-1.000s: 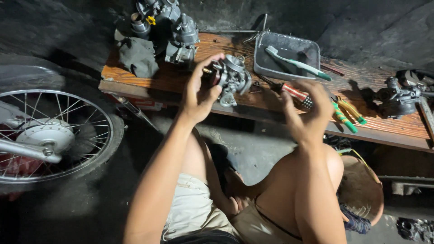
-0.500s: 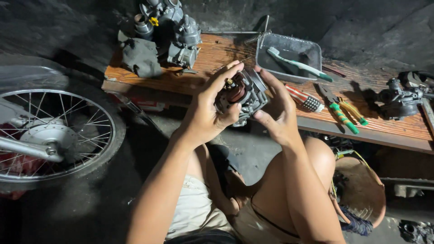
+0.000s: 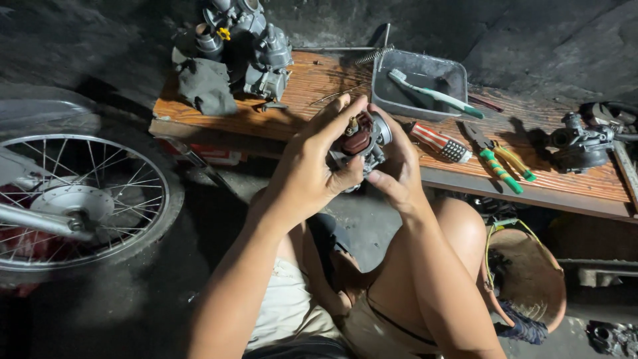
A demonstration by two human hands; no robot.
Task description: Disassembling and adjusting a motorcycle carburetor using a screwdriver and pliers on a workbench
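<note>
Both my left hand (image 3: pixel 312 169) and right hand (image 3: pixel 397 174) clasp the carburetor (image 3: pixel 362 143) mid-frame, its round mouth tilted upper right, toward the grey tray (image 3: pixel 419 100) and pliers (image 3: pixel 498 159).

— What sort of place is this?
— A rough motorcycle repair workshop: a spoked wheel (image 3: pixel 80 199) stands left, engine parts (image 3: pixel 249 46) crowd the wooden bench's (image 3: pixel 319 90) far-left corner, pliers (image 3: pixel 498 159) lie near its front edge.

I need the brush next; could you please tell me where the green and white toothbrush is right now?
In the head view, the green and white toothbrush lies in the grey rectangular metal tray on the wooden plank, beyond both hands and above the striped-handled screwdriver.
</note>
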